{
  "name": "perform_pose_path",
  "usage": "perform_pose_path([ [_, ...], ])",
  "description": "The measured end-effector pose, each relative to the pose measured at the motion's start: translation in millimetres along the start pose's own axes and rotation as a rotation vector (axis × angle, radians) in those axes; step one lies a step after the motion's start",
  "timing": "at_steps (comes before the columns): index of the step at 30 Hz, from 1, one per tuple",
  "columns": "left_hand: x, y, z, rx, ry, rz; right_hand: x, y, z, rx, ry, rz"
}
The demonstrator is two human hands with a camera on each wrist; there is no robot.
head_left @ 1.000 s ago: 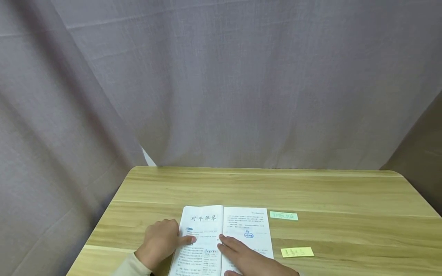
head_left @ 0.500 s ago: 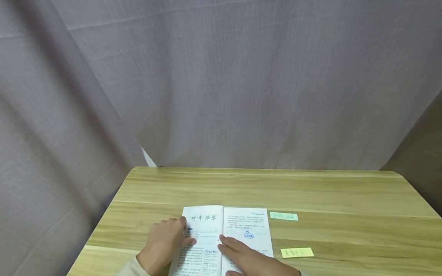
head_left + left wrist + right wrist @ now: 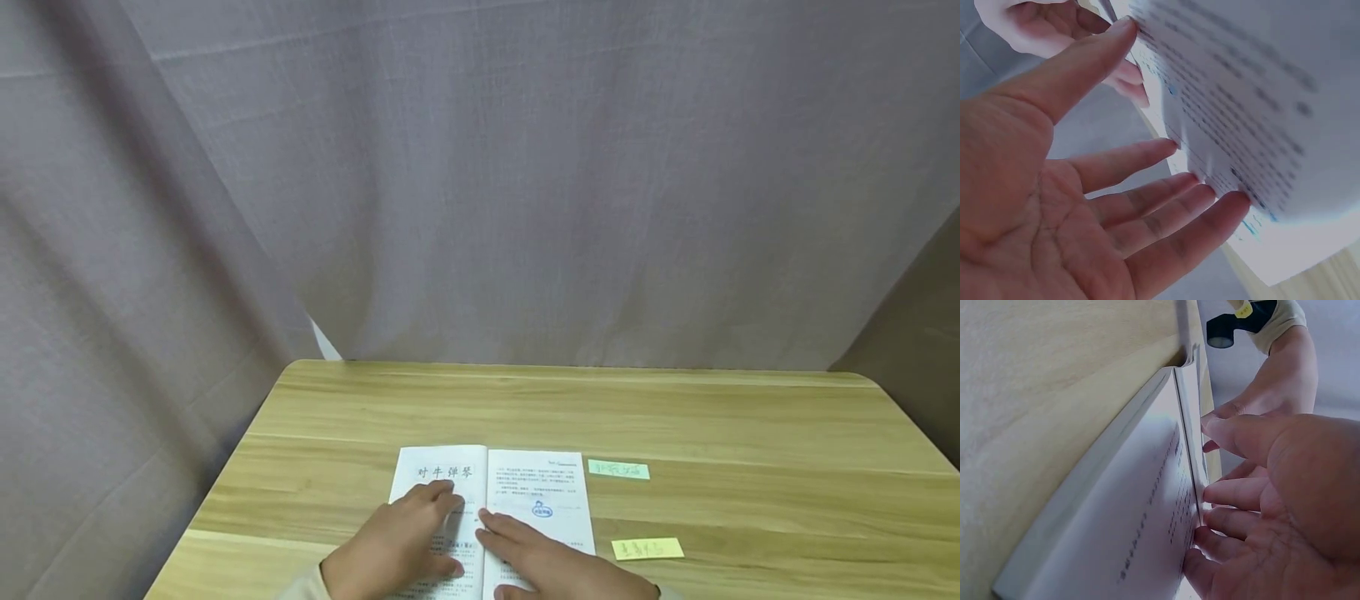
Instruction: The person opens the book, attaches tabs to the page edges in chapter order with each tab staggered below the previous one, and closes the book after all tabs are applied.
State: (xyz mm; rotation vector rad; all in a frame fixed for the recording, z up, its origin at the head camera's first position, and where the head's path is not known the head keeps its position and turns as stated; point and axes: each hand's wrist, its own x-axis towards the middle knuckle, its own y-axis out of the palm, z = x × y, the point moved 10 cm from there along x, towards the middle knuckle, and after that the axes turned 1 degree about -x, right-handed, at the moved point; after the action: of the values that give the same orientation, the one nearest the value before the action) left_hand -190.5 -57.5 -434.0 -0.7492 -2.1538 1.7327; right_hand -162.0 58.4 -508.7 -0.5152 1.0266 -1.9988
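- Grey curtain cloth (image 3: 480, 183) is hung behind a pale wooden tabletop (image 3: 675, 408).
- An open book (image 3: 525, 487) is laid flat at 6 o'clock on it, kept spread by both hands.
- Left hand (image 3: 397, 546): fingers (image 3: 1166, 206) are stretched flat on the left page, gripping nothing.
- Right hand (image 3: 551, 567): fingers (image 3: 1235, 494) are extended, pressed beside the spine.
- Two sticky notes, green (image 3: 618, 469) and yellow (image 3: 647, 548), are seen at the book's 3 o'clock, apart.

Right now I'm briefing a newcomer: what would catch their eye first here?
An open book at the near edge of the wooden table, with the left hand and right hand lying flat on its pages. Right of it lie a green note and a yellow note.
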Motion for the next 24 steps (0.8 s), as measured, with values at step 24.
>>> perform_pose_path([
  [24,11.3,15.8,-3.8,0.065,-0.013,0.094,-20.5,-51.2,25.2,-0.029,0.147,-0.054],
])
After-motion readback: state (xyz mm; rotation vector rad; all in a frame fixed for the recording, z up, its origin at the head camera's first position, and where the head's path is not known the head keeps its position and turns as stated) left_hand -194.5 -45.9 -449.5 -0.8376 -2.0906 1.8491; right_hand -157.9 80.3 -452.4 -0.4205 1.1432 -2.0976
